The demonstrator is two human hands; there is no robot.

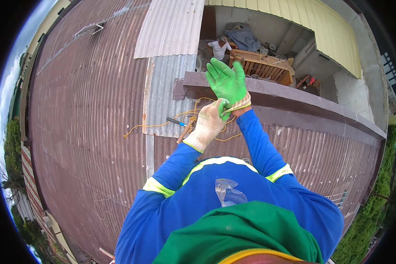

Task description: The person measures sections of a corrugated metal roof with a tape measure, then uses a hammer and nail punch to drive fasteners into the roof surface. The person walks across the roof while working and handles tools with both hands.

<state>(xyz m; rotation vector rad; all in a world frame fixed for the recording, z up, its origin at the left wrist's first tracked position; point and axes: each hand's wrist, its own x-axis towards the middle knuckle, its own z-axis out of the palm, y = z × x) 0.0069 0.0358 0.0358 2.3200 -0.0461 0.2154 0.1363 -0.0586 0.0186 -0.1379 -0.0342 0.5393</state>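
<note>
Both of my hands wear work gloves, green on the palm side and off-white knit on the back. My right hand is raised with its green palm showing and fingers stretched apart, holding nothing. Closed at its wrist, my left hand grips the striped knit cuff of the right glove. Below the hands, a yellow cord lies in loose loops on the roof. Among the loops lie a tool with a black and blue handle and a wooden handle, partly hidden by my left glove.
Brown corrugated roofing spreads around me, with a grey metal sheet ahead. A brown metal gutter edge borders an opening. Down inside are a person in a white shirt, a slatted wooden piece and a blue tarp.
</note>
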